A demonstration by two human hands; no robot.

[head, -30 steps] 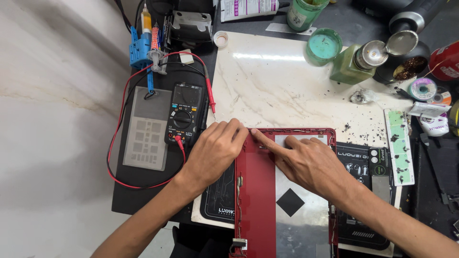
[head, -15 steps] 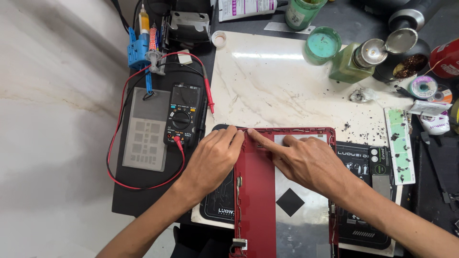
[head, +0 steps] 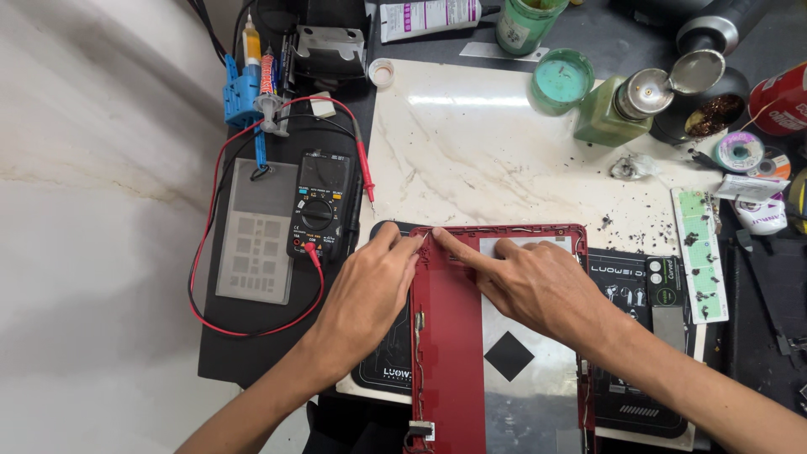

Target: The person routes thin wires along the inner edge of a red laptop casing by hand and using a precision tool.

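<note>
My left hand (head: 370, 290) rests at the upper left corner of the red laptop shell (head: 450, 353), fingers loosely bent and spread narrow, fingertips touching its top edge; it grips nothing. My right hand (head: 538, 286) lies flat on the shell's silver inner panel (head: 525, 395), index finger stretched toward 10 o'clock so its tip nearly meets my left fingertips at the corner; it holds nothing either. The shell sits at 6 o'clock on the surface, lying over a black work mat (head: 639, 336) on a white marble slab (head: 479, 143). At 9 o'clock from my left hand stands a black multimeter (head: 322, 206) with red and black leads looping around a grey stencil plate (head: 256, 231). Toward 1 o'clock sit a green bottle (head: 618, 109), a green lid (head: 561, 77) and a solder spool (head: 740, 151). A green strip (head: 698, 252) lies at 3 o'clock.
</note>
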